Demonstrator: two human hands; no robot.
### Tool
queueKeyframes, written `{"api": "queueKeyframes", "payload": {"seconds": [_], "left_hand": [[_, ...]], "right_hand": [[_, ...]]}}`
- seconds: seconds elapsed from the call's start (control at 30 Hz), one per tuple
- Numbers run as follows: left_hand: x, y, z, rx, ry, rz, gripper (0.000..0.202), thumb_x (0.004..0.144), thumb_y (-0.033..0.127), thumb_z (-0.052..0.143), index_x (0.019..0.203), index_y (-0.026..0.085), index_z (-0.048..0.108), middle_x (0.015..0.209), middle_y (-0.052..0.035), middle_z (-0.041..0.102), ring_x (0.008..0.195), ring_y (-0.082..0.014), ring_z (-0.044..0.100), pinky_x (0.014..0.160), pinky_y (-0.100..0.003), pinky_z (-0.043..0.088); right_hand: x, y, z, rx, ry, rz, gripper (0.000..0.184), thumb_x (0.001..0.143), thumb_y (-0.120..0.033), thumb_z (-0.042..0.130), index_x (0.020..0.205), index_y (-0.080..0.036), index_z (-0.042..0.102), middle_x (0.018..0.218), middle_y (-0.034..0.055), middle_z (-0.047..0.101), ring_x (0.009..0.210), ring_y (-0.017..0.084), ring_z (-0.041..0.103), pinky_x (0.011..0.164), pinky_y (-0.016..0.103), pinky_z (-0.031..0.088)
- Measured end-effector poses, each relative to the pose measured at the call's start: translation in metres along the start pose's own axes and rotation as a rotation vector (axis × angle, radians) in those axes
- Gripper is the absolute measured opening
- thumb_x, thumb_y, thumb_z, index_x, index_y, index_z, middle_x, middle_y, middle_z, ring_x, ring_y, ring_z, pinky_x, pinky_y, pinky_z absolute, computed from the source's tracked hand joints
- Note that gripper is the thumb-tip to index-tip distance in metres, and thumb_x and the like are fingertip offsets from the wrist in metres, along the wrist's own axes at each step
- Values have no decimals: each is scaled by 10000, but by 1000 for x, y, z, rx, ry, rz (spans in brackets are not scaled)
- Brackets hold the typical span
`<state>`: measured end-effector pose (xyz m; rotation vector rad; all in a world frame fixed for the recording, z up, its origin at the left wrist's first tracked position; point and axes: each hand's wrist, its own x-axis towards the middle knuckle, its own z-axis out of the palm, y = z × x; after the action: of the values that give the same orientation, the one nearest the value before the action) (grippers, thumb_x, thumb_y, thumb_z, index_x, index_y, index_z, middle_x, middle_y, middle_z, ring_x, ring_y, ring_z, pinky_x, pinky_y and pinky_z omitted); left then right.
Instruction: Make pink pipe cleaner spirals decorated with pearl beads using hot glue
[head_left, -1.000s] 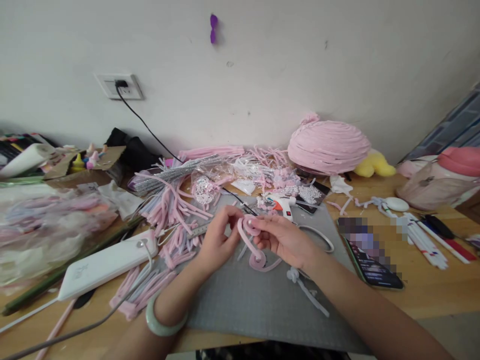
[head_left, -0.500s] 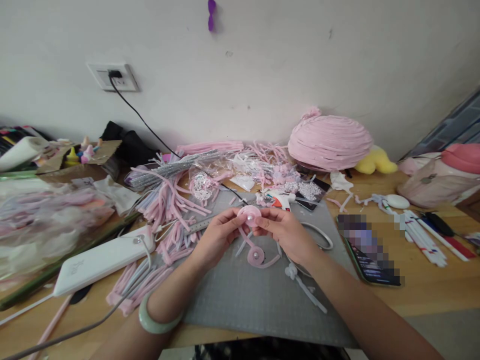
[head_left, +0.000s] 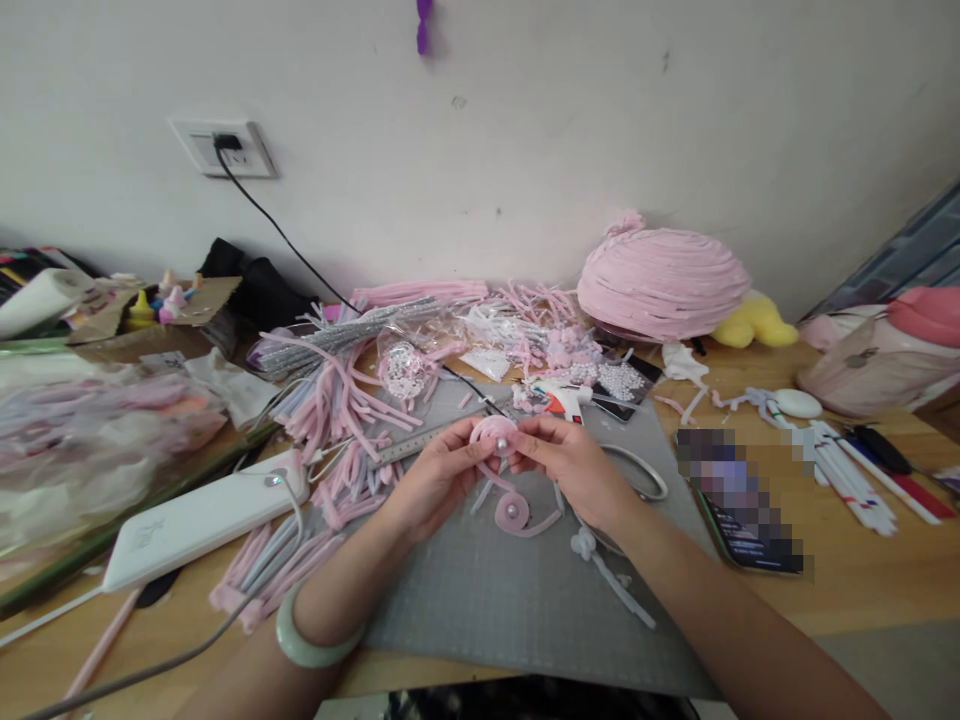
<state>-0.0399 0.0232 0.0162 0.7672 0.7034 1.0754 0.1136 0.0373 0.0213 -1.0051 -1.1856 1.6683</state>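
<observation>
While the left hand (head_left: 431, 480) and right hand (head_left: 577, 470) meet above the grey cutting mat (head_left: 525, 610), the fingertips of both are pinched on a pink pipe-cleaner coil (head_left: 493, 433) with a pearl at its centre, held just above a second coil (head_left: 511, 512) lying on the mat, near a glue gun (head_left: 564, 398).

Pixel-blurred phone (head_left: 739, 500) screen

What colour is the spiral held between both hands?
The spiral is pink, with a pearly bead at its centre; head view.
</observation>
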Motion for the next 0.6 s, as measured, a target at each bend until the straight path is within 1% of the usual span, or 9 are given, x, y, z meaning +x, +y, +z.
{"api": "queueKeyframes", "payload": {"seconds": [0.07, 0.1, 0.2, 0.23, 0.27, 0.33, 0.4, 0.47, 0.6], "left_hand": [[1, 0, -1, 6, 29, -4, 175, 692, 223, 710, 813, 113, 648, 739, -27, 593, 638, -92, 505, 636, -199, 414], [1, 0, -2, 2, 40, -4, 180, 692, 226, 711, 815, 110, 650, 739, -25, 593, 634, -86, 503, 634, -194, 414], [3, 0, -4, -31, 70, 5, 191, 682, 237, 720, 803, 106, 651, 721, -16, 586, 616, -75, 498, 622, -182, 417], [3, 1, -4, -46, 79, 8, 187, 678, 235, 723, 793, 108, 648, 709, -13, 581, 614, -76, 500, 620, -181, 420], [3, 1, -5, -63, 85, 9, 182, 674, 232, 725, 782, 111, 643, 697, -11, 575, 615, -78, 502, 619, -181, 423], [4, 2, -5, -103, 90, 9, 175, 662, 218, 733, 766, 119, 633, 689, -7, 566, 624, -82, 507, 619, -180, 428], [4, 2, -5, -140, 87, 2, 183, 647, 212, 743, 755, 130, 620, 696, -4, 562, 635, -87, 509, 608, -180, 428], [4, 3, -6, -162, 72, -4, 201, 636, 219, 751, 753, 143, 606, 712, 1, 557, 641, -91, 507, 598, -187, 427], [5, 3, -8, -119, 64, 23, 201, 656, 253, 734, 744, 161, 580, 688, 16, 527, 610, -87, 473, 574, -189, 403]], "right_hand": [[-2, -6, -3, -159, 27, -21, 324, 665, -476, 666, 735, -163, 622, 615, -7, 607, 563, 116, 562, 587, 260, 461], [-3, -11, -6, -294, 74, -43, 350, 701, -513, 614, 728, -164, 614, 598, -3, 595, 552, 123, 557, 566, 259, 447], [-5, -33, -23, -912, 337, -126, 479, 807, -578, 424, 634, -163, 590, 575, 44, 582, 585, 170, 567, 560, 278, 398], [-5, -41, -31, -1140, 419, -108, 519, 822, -586, 383, 602, -161, 584, 586, 75, 594, 622, 201, 580, 578, 296, 389], [-3, -47, -38, -1322, 466, -36, 547, 830, -589, 353, 586, -158, 585, 615, 112, 613, 662, 235, 593, 591, 316, 383], [2, -53, -52, -1525, 449, 135, 572, 828, -602, 330, 606, -154, 607, 708, 169, 649, 737, 285, 611, 611, 338, 383], [10, -51, -60, -1560, 366, 245, 574, 811, -619, 340, 628, -153, 620, 764, 192, 661, 780, 304, 618, 627, 345, 388], [17, -43, -64, -1477, 290, 252, 538, 780, -622, 395, 605, -159, 607, 764, 188, 662, 789, 307, 618, 642, 348, 390], [26, -24, -69, -984, 333, 167, 403, 642, -518, 617, 449, -181, 509, 558, 112, 596, 745, 292, 595, 669, 347, 389]]}}
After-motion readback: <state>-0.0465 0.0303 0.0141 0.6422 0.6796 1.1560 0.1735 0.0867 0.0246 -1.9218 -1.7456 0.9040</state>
